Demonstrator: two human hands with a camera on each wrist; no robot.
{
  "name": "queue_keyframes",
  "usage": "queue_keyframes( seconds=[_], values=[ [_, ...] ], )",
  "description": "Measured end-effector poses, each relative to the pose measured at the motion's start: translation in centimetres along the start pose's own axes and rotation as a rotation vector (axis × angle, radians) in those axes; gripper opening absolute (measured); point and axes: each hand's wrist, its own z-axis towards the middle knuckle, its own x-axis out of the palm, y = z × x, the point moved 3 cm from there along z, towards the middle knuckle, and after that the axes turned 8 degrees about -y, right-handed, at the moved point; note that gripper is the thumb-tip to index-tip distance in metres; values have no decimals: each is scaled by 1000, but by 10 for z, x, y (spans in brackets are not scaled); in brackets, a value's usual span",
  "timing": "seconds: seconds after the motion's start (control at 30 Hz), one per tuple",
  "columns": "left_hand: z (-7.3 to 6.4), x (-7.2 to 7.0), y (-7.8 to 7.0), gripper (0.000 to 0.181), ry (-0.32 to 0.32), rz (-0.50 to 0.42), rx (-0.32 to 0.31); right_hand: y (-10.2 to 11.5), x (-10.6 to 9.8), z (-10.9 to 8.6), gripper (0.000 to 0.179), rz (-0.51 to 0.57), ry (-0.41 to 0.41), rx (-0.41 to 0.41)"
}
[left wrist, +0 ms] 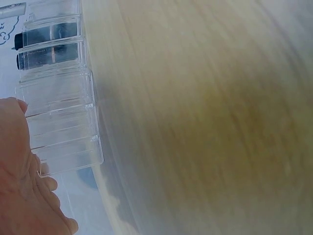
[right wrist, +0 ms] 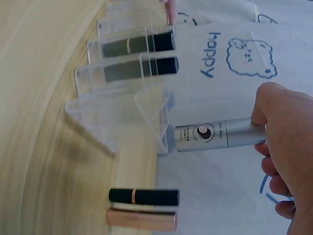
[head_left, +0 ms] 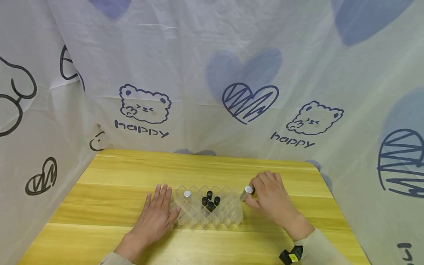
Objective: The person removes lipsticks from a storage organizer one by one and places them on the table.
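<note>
A clear plastic lipstick organizer (head_left: pixel 232 213) with diamond-shaped slots stands on the table. My left hand (head_left: pixel 155 217) lies against its left end, fingers straight and thumb at the front corner. Several black-capped lipsticks (head_left: pixel 210 207) stand in the middle slots, and a silver-capped tube (head_left: pixel 187 193) is in a left slot. Off the right end, my right hand (head_left: pixel 273 200) pinches a silver lipstick tube (right wrist: pixel 205 136) by its upper part. It is upright, its printed label showing in the right wrist view. The left wrist view shows my left thumb (left wrist: pixel 22 105) at the organizer's wall.
Beyond the organizer's right end, a black lipstick (right wrist: pixel 151 197) with a copper band and a rose-gold lipstick (right wrist: pixel 146 220) stand side by side. A printed cloth (head_left: pixel 198 73) hangs behind the wooden table (head_left: pixel 132 173). A black device (head_left: pixel 291 255) sits at my right wrist.
</note>
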Motion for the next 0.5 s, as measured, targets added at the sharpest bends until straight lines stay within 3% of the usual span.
queue_keyframes(
  seconds=[0.5],
  values=[
    [-1, 1, 0, 79, -11, 4, 2, -35, 1, -28, 24, -55, 2, 67]
  ],
)
